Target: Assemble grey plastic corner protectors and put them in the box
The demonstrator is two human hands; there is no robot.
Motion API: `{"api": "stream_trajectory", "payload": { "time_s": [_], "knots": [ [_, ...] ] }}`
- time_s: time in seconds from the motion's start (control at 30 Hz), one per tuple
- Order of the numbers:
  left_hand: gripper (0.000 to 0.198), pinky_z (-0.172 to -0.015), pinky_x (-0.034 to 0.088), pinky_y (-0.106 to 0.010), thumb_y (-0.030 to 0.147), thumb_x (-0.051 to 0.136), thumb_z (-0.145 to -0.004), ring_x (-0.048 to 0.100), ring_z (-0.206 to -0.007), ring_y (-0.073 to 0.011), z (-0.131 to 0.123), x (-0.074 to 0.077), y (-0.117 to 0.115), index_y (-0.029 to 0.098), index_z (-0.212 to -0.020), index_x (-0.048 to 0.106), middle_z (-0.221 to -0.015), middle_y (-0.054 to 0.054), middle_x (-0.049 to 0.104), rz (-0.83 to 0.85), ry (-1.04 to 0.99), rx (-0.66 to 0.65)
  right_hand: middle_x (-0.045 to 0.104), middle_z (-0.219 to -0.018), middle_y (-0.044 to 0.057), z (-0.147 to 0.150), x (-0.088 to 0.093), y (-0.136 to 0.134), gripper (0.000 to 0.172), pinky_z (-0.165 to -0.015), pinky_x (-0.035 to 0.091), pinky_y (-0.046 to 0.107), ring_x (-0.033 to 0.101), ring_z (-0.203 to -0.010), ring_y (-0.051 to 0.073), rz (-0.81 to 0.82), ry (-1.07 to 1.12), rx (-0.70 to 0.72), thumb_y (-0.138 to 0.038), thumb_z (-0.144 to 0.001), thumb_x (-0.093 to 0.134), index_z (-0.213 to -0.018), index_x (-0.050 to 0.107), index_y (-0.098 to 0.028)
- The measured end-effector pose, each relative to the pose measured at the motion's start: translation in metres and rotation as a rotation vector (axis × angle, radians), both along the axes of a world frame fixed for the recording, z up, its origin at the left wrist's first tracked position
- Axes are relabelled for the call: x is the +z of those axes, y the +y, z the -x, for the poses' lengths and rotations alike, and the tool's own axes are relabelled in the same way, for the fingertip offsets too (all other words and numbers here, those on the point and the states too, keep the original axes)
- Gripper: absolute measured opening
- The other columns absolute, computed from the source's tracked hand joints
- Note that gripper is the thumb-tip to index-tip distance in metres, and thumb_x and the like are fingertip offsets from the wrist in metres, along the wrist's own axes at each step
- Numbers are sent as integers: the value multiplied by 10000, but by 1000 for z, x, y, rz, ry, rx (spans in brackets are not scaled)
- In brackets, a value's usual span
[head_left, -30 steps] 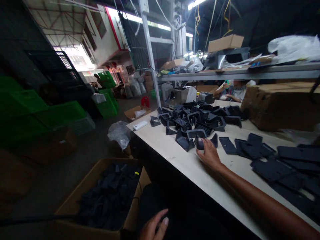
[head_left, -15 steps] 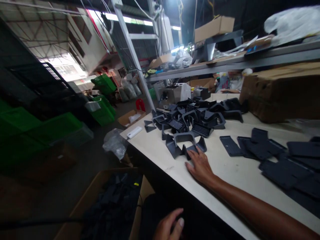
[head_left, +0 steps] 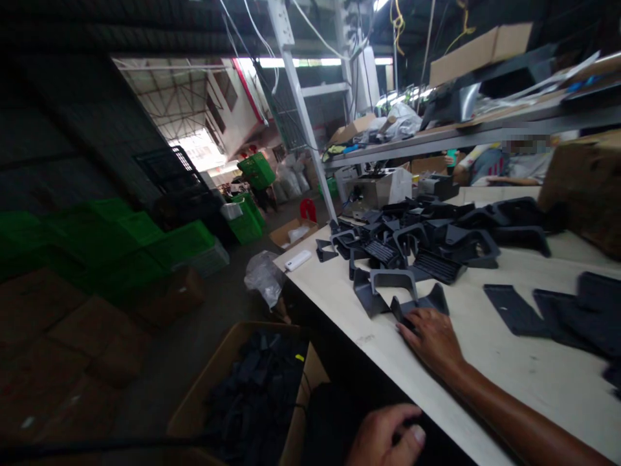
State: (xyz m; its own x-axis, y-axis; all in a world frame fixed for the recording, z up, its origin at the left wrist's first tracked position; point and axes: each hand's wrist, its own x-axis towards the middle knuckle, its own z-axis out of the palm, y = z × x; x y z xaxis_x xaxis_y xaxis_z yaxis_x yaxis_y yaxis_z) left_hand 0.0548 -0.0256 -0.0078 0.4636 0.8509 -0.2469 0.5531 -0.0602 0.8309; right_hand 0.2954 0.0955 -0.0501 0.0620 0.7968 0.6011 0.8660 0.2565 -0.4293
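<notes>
Right hand point(head_left: 429, 340): spread, fingertips on a matte black plastic bracket point(head_left: 429, 303)
Left hand point(head_left: 385, 437): curled, grip cannot be told
Worktop point(head_left: 533, 382): smooth, pale
Beside it: cardboard box point(head_left: 315, 375) of dark pieces

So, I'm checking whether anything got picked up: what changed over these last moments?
The view swung, shifting the white table rightward in frame. The left hand moved right, away from the brown cardboard box of dark parts. The right hand keeps its fingers on a black plastic bracket; nothing was visibly let go. The heap of black brackets looks unchanged.
</notes>
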Motion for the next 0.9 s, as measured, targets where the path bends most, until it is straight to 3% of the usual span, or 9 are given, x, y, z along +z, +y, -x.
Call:
{"api": "stream_trajectory", "payload": {
  "time_s": [0.13,0.33,0.4,0.5,0.57,0.63,0.7,0.77,0.9],
  "knots": [
    [629,-1246,355,-442,691,516,-941,521,-1427,-321,11,20,3,330,-1436,659,-1524,-53,613,10,-31,29,730,-914,114,-4,22,-14,193,-863,444,459,629,-912,321,17,75,-42,-373,-902,618,-886,735,-220],
    [642,-1221,398,-448,668,545,-947,584,-1384,-300,43,21,23,316,-1481,603,-1503,-62,632,-17,-57,139,675,-809,67,-3,73,-48,199,-765,444,352,607,-797,236,52,224,-84,-383,-893,643,-790,658,-213],
    [703,-1192,437,-462,637,653,-896,599,-1368,-312,44,24,32,291,-1503,573,-1504,-83,630,-93,-83,149,664,-782,28,9,89,-63,229,-716,450,305,603,-751,193,101,336,6,-393,-916,632,-776,644,-213],
    [805,-1181,448,-480,564,816,-784,595,-1365,-346,32,36,44,256,-1489,579,-1493,-104,636,-277,-85,124,630,-713,-7,32,105,-84,278,-673,439,272,572,-689,153,305,796,306,-414,-905,661,-736,650,-194],
    [654,-1144,483,-471,543,824,-783,646,-1283,-354,21,44,48,240,-1348,693,-1356,-100,726,-338,-91,73,618,-676,-13,42,109,-93,291,-677,440,274,556,-669,145,456,1097,469,-432,-861,718,-726,684,-176],
    [476,-1061,548,-451,556,786,-816,709,-1145,-351,14,48,49,214,-1147,781,-1170,-93,796,-278,-128,33,651,-695,-1,41,107,-95,328,-707,469,283,583,-690,153,530,1141,533,-480,-868,734,-774,733,-165],
    [465,-968,602,-435,576,779,-814,740,-1063,-348,14,47,47,190,-1071,790,-1069,-90,814,-93,-218,63,727,-820,23,23,102,-88,368,-774,515,299,650,-788,176,471,905,458,-538,-927,689,-897,774,-182],
    [533,-859,641,-441,592,812,-772,764,-984,-351,20,41,42,168,-1091,768,-1036,-101,818,156,-360,179,772,-1037,50,-12,94,-72,360,-895,538,334,694,-962,213,327,560,219,-541,-961,660,-1060,776,-215],
    [505,-651,648,-422,547,858,-720,766,-746,-313,40,28,26,140,-995,741,-934,-127,814,522,-601,460,631,-1404,222,-97,77,-22,497,-1171,375,518,564,-1322,367,239,386,-173,-380,-912,721,-1325,664,-109]
  ]
}}
